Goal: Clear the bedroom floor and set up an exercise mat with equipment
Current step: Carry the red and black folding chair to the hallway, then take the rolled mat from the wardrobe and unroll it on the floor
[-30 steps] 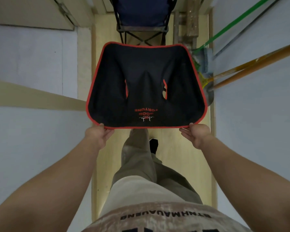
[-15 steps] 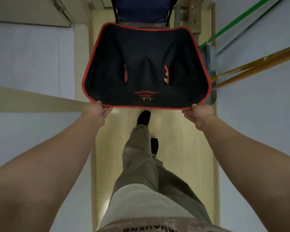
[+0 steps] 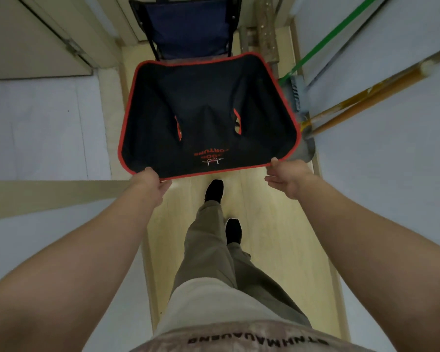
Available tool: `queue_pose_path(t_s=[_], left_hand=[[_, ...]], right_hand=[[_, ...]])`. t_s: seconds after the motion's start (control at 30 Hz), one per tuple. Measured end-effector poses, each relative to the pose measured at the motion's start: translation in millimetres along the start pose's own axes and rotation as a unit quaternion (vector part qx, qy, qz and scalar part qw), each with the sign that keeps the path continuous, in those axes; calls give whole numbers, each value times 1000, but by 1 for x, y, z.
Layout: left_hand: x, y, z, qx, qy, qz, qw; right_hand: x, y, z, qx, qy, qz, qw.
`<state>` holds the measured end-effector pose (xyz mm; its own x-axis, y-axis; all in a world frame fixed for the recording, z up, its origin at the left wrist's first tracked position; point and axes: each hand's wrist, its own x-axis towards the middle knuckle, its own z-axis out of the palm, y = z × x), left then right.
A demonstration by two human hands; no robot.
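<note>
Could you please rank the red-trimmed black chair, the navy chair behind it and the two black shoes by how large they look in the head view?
1. red-trimmed black chair, though it is nearer the camera
2. navy chair, partly hidden and cropped
3. front black shoe and rear black shoe: they look alike, so unranked

A narrow home passage. Wood floor, pale walls, a door. Brooms lean in the corner.
</note>
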<state>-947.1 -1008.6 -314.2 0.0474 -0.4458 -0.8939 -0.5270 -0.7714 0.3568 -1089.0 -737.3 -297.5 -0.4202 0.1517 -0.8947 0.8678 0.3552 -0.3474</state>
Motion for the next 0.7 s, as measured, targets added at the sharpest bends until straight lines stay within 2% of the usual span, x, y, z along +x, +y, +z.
queue_pose_path(t_s=[0.07,0.2,0.37,0.6,0.67,0.7], left_hand=[[-43,7,11,-4,-41,5,999],[-146,26,31,-21,-176,-21,984],[-262,76,51,-57,-305,46,950],[-403,128,81,-122,-465,103,871],[-440,134,89,-112,-501,111,851],[-462,139,99,-92,-525,117,838]], right_hand=[[-32,-12,-3,31,-13,-8,999],[-103,-43,-12,118,-33,-46,991],[-199,-90,-42,232,-34,-158,959],[-315,-145,-116,384,-62,-282,877],[-344,-152,-137,424,-66,-321,844],[-361,-158,-153,462,-56,-347,814]])
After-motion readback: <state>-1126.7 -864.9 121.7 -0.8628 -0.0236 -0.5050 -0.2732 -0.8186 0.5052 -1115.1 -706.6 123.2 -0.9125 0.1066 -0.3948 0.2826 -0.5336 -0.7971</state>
